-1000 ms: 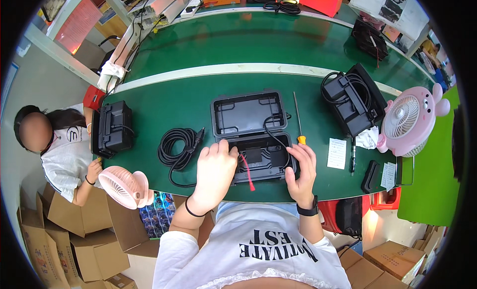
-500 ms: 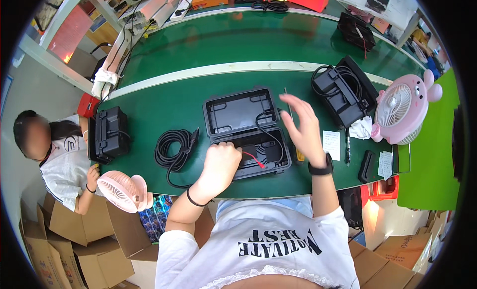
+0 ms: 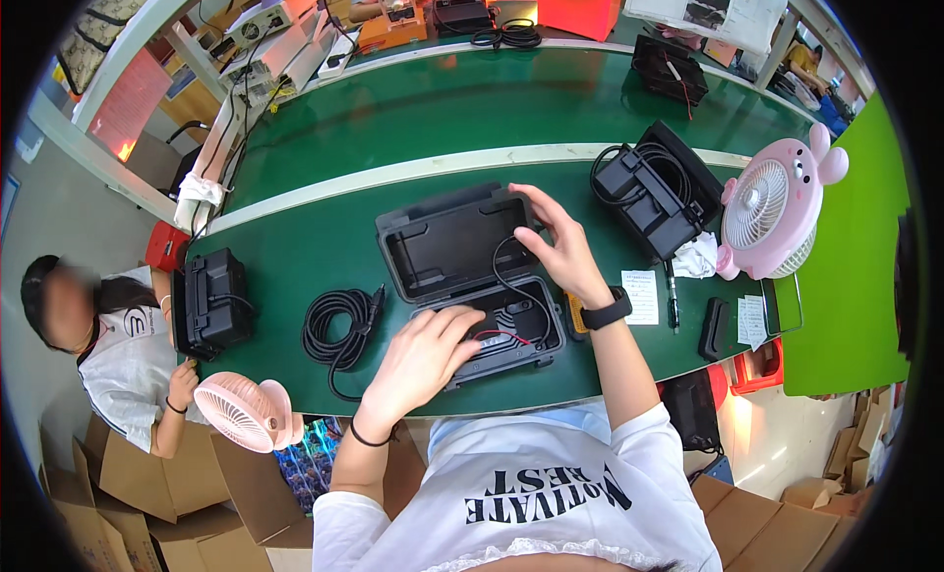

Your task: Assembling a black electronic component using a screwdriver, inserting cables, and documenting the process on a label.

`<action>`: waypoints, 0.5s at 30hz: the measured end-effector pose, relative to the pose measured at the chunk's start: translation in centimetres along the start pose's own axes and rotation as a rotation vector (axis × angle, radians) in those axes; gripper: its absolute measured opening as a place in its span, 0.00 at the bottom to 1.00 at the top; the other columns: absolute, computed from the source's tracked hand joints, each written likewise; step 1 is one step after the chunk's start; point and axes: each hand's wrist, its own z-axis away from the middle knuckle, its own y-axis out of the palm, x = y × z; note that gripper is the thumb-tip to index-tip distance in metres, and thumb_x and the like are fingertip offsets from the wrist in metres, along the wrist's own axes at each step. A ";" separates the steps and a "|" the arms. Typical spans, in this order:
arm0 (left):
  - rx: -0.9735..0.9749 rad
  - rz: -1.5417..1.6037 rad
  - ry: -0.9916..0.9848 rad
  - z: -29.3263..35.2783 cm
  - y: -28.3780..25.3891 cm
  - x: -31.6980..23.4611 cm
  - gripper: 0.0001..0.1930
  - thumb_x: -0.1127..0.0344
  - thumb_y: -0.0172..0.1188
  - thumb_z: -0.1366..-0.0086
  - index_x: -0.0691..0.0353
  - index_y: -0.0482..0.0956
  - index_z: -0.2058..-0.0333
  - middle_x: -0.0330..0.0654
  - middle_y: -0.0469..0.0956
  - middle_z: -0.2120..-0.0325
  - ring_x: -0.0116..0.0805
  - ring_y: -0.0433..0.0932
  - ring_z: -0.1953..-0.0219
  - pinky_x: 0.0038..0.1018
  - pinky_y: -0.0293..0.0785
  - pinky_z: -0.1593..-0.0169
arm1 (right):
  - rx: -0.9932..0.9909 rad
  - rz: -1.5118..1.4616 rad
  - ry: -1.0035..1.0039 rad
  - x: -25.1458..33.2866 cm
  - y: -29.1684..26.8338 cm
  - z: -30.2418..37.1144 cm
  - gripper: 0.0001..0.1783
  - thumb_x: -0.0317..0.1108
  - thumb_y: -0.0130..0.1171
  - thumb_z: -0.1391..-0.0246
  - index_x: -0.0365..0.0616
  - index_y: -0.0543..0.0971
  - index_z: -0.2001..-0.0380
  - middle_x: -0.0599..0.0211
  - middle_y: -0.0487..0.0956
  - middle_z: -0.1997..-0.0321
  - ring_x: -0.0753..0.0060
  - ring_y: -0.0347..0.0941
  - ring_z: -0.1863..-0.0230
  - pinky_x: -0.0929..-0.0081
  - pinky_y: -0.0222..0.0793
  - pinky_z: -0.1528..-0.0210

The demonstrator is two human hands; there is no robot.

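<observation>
The left grip [image 3: 418, 364] is above the front left part of an open black case [image 3: 462, 375], palm down, with the fingertips over its inside. Its thumb stands apart from the fingers, so this grip is moderately wide. Whether it touches the thin red wire [image 3: 508, 334], which lies just to the right of its fingertips, I cannot tell.

The right grip [image 3: 562, 257] is at the right edge of the raised lid [image 3: 423, 253], with thumb and forefinger well spread; whether they are closed upon this edge, I cannot tell. A thin black cable [image 3: 498, 265] bends down into the case to the left of the right thumb.

Left of the left grip, a thick black cable [image 3: 320, 348] lies in a coil on the green counter [image 3: 280, 267]. A yellow handle [image 3: 575, 318] lies just below the right grip, partly hidden by it, beside the right wall of the case. To the right of the right grip are a white paper [image 3: 643, 302] and a dark pen [image 3: 674, 302], and farther in this direction, a pink fan [image 3: 755, 203]. Beyond and to the right of the same grip stands a second black case [image 3: 644, 210] with looped cable.
</observation>
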 end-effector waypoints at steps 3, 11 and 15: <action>-0.122 0.165 -0.015 1.9 0.3 -0.3 0.22 0.57 0.71 0.44 0.60 0.76 0.54 0.49 0.73 0.44 0.46 0.77 0.50 0.39 0.73 0.46 | -0.017 -0.005 -0.101 1.4 -0.7 1.0 0.30 0.23 0.65 0.45 0.45 0.71 0.39 0.57 0.76 0.36 0.58 0.66 0.29 0.64 0.60 0.29; -0.362 -0.250 0.072 5.3 4.3 0.5 0.19 0.52 0.74 0.49 0.48 0.83 0.59 0.30 0.79 0.67 0.31 0.78 0.55 0.49 0.66 0.38 | -0.163 0.097 -0.233 2.5 -0.8 3.9 0.24 0.13 0.67 0.55 0.46 0.75 0.56 0.54 0.80 0.41 0.51 0.65 0.29 0.62 0.69 0.35; -0.408 -0.286 0.050 4.5 4.4 0.5 0.20 0.54 0.75 0.51 0.52 0.83 0.60 0.34 0.77 0.73 0.35 0.77 0.53 0.54 0.63 0.37 | -0.191 0.195 -0.273 2.9 -0.8 4.6 0.22 0.12 0.67 0.55 0.46 0.75 0.59 0.57 0.82 0.45 0.51 0.69 0.32 0.62 0.70 0.36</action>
